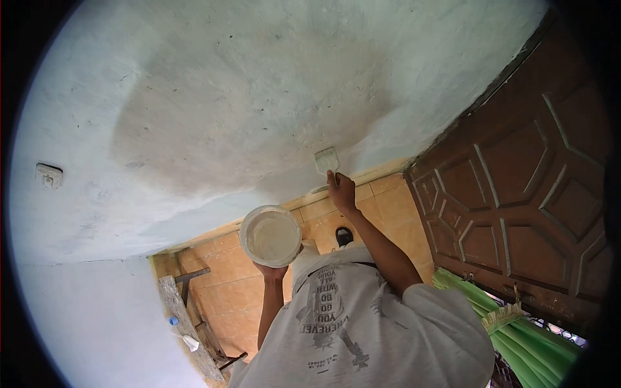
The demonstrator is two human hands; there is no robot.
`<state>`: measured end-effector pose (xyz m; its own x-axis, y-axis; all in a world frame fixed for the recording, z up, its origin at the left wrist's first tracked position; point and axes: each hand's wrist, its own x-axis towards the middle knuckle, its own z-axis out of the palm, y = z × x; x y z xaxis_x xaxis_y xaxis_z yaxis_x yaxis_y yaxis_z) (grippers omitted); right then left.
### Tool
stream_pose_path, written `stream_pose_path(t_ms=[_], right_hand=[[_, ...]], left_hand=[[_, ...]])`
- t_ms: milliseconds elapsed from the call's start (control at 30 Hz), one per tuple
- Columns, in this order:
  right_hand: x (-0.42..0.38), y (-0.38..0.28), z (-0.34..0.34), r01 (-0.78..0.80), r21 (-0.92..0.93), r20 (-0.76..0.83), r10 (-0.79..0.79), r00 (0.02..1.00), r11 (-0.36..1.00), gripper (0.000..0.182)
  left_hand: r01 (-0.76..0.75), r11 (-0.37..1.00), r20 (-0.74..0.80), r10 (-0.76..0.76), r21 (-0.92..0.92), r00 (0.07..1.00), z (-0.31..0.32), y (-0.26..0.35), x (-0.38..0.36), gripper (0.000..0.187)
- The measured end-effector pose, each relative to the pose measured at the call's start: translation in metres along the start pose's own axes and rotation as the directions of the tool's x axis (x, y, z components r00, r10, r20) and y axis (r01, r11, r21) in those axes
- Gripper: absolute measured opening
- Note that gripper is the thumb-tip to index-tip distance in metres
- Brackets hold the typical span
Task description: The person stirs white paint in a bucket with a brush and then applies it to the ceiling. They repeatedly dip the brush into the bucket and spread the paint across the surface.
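Note:
My left hand (272, 270) is closed on a round pale bucket (246, 240), gripping it low on its near side and partly hidden beneath it. Off-white, paint-like liquid (275, 238) shows inside. My right hand (341, 193) is wrapped round the handle of a wide flat paintbrush (326, 160). The brush head points up against the lower part of the wall (246, 116), to the right of the bucket. It appears to touch the wall. A large darker, damp-looking patch (194, 142) spreads over the wall above the brush.
A brown panelled door (504, 187) stands at the right, above a green curtain (524, 336). A wooden bench (189, 326) with a blue cap (173, 321) on it is at lower left. A switch (49, 175) sits on the left wall. Orange tiles (226, 278) cover the floor.

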<state>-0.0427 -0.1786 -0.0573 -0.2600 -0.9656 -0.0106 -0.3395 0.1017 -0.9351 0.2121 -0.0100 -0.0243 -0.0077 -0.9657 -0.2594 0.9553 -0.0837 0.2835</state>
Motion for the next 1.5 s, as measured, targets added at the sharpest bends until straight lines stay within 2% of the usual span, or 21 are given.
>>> stream_pose_path(t_ms=[100,133,200,233,300,333,433,500,533,600,633,700,767,900,1000,1100,1167,1300,1333,1433,1500], right_hand=[[-0.005,-0.033,-0.01,0.104,0.147,-0.011,-0.103,0.995,0.984,0.048],[-0.004,-0.03,-0.007,0.144,0.133,-0.034,-0.14,0.989,0.981,0.048],[0.002,-0.024,-0.003,0.222,0.102,-0.08,-0.215,0.973,0.97,0.048],[0.004,-0.017,0.0,0.213,0.067,-0.083,-0.207,0.975,0.975,0.048],[0.006,0.001,0.003,0.19,-0.003,-0.088,-0.19,0.978,0.982,0.049],[0.007,0.018,0.007,0.146,-0.046,-0.075,-0.149,0.986,0.988,0.05],[0.013,0.074,0.026,0.008,-0.121,-0.039,-0.012,0.999,0.993,0.053],[0.014,0.089,0.031,-0.095,-0.112,-0.008,0.095,0.995,0.989,0.055],[0.015,0.091,0.03,-0.208,-0.096,0.053,0.214,0.975,0.973,0.055],[0.02,0.09,0.026,-0.421,-0.082,0.176,0.429,0.886,0.903,0.055],[0.022,0.086,0.026,-0.354,-0.088,0.153,0.364,0.919,0.931,0.055],[0.025,0.078,0.025,-0.22,-0.106,0.106,0.231,0.967,0.97,0.054],[0.017,0.057,0.021,-0.138,-0.041,0.061,0.14,0.988,0.99,0.053],[0.002,0.002,0.007,0.01,0.056,0.004,-0.01,1.0,0.998,0.05],[-0.003,-0.032,-0.008,0.117,0.126,-0.004,-0.118,0.993,0.985,0.049],[-0.003,-0.017,-0.009,0.185,-0.009,-0.027,-0.185,0.982,0.983,0.05],[0.003,0.021,0.005,0.069,-0.073,-0.024,-0.071,0.997,0.995,0.052],[0.014,0.071,0.02,-0.197,-0.08,0.06,0.202,0.978,0.977,0.056],[0.016,0.077,0.023,-0.221,-0.101,0.065,0.228,0.971,0.97,0.056],[0.02,0.091,0.026,-0.29,-0.164,0.085,0.306,0.948,0.943,0.057],[0.024,0.095,0.028,-0.33,-0.198,0.112,0.356,0.928,0.923,0.057]], left_hand=[[0.056,0.998,0.08,-0.053,-0.034,0.995,0.01,-0.005,-0.004,0.077],[0.083,0.995,0.115,-0.077,-0.047,0.99,0.012,-0.005,-0.004,0.078],[0.07,0.994,-0.045,-0.074,-0.087,0.996,0.011,-0.005,-0.001,0.079],[0.06,0.993,-0.127,-0.073,-0.106,0.989,0.01,-0.005,0.0,0.08],[0.126,0.991,0.028,-0.127,0.035,0.992,0.006,-0.002,0.001,0.082],[0.151,0.983,0.103,-0.162,0.107,0.981,0.005,-0.001,0.001,0.082],[0.147,0.986,-0.017,-0.146,0.077,0.989,0.005,0.0,0.001,0.083],[0.159,0.987,0.012,-0.159,-0.011,0.987,0.011,0.002,-0.002,0.083],[0.164,0.985,0.027,-0.163,-0.058,0.986,0.014,0.002,-0.005,0.083],[0.117,0.993,-0.095,-0.116,-0.001,0.989,0.009,0.001,-0.004,0.089],[0.094,0.995,-0.149,-0.089,0.031,0.985,0.008,0.002,-0.002,0.092],[0.125,0.987,-0.115,-0.113,0.098,0.987,0.009,0.002,-0.003,0.092],[0.137,0.981,-0.107,-0.123,0.139,0.987,0.006,0.003,-0.004,0.093],[0.136,0.974,-0.111,-0.117,0.179,0.987,-0.007,0.003,0.003,0.096],[0.156,0.979,-0.1,-0.144,0.133,0.985,-0.008,0.002,0.008,0.097],[0.196,0.975,0.009,-0.198,0.106,0.98,0.002,0.003,0.012,0.089],[0.209,0.974,0.038,-0.213,0.092,0.976,0.005,0.002,0.012,0.085],[0.192,0.981,-0.065,-0.192,-0.003,0.979,0.013,0.0,0.009,0.087],[0.185,0.982,-0.097,-0.187,-0.037,0.978,0.016,0.001,0.008,0.087],[0.19,0.973,0.054,-0.199,0.131,0.979,0.004,0.005,0.006,0.087],[0.181,0.977,0.044,-0.187,0.116,0.981,-0.001,0.006,0.005,0.088]])
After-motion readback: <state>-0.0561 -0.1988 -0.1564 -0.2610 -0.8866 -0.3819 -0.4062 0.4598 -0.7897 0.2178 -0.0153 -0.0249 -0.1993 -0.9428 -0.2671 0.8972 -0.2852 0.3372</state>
